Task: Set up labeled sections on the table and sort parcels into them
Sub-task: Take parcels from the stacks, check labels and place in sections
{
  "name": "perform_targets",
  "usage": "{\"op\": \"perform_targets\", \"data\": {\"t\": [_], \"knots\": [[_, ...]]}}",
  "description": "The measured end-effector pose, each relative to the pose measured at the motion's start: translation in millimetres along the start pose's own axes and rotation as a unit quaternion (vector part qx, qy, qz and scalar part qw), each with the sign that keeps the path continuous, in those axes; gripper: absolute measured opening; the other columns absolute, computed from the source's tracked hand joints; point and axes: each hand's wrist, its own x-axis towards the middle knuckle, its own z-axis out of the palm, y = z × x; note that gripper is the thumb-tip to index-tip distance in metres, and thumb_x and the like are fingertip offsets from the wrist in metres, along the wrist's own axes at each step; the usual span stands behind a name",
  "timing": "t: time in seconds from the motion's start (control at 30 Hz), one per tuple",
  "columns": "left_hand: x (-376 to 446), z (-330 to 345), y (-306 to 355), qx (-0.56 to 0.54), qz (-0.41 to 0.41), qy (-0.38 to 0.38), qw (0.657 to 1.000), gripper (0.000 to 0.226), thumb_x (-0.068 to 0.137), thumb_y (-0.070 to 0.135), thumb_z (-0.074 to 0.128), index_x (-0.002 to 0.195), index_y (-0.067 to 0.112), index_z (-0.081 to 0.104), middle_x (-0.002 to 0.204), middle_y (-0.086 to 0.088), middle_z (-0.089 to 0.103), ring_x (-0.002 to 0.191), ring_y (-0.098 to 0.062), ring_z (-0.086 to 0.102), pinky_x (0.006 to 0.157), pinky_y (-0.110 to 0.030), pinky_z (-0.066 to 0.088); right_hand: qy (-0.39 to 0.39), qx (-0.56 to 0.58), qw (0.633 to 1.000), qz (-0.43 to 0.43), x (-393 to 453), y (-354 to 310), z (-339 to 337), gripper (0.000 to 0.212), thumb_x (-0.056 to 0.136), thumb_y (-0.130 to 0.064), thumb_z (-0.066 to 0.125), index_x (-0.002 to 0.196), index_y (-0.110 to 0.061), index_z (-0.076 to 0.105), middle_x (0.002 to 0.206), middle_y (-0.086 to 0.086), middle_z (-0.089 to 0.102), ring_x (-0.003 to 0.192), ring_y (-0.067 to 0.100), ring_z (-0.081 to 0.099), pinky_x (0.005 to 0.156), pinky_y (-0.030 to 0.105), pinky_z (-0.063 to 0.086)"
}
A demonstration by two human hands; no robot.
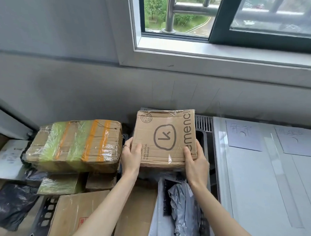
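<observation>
I hold a flat brown cardboard parcel (pixel 165 136) with a printed circle logo, lifted above the parcel pile. My left hand (pixel 131 157) grips its near left corner and my right hand (pixel 195 163) grips its near right corner. To the right lies the white table (pixel 255 186) with two handwritten paper labels, one (pixel 243 135) nearer me and one (pixel 297 141) further right. Strips of clear tape (pixel 281 178) run across the table between the labelled sections.
A bulky box wrapped in yellow and orange tape (pixel 76 144) sits left on stacked boxes. Below are cardboard boxes (pixel 77 214), grey poly bags (pixel 182 209), a black bag (pixel 9 205) and a black crate (pixel 43 216). A wall and window rise behind.
</observation>
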Motion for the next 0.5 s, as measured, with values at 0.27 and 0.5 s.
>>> {"op": "perform_targets", "data": {"t": [0.27,0.5], "knots": [[-47.3,-31.9,56.0,-0.093,0.023,-0.095,0.991,0.041,0.100,0.031,0.051,0.140,0.026,0.048,0.125,0.008,0.063,0.116,-0.011,0.057,0.103,-0.029,0.040,0.003,0.020,1.000,-0.010,-14.9,-53.7,-51.3,0.048,0.092,-0.045,0.058,0.138,-0.035,0.050,0.116,-0.014,0.067,0.104,0.011,0.063,0.093,0.037,0.052],[-100.3,-45.7,102.6,-0.115,0.034,-0.092,0.989,0.023,0.094,0.035,0.060,0.115,0.028,0.055,0.104,0.020,0.062,0.100,0.003,0.057,0.094,-0.023,0.039,-0.024,0.053,0.997,-0.042,-37.9,-95.0,-109.3,0.040,0.093,-0.038,0.059,0.131,-0.026,0.058,0.111,-0.007,0.069,0.103,0.015,0.063,0.085,0.029,0.047]]}}
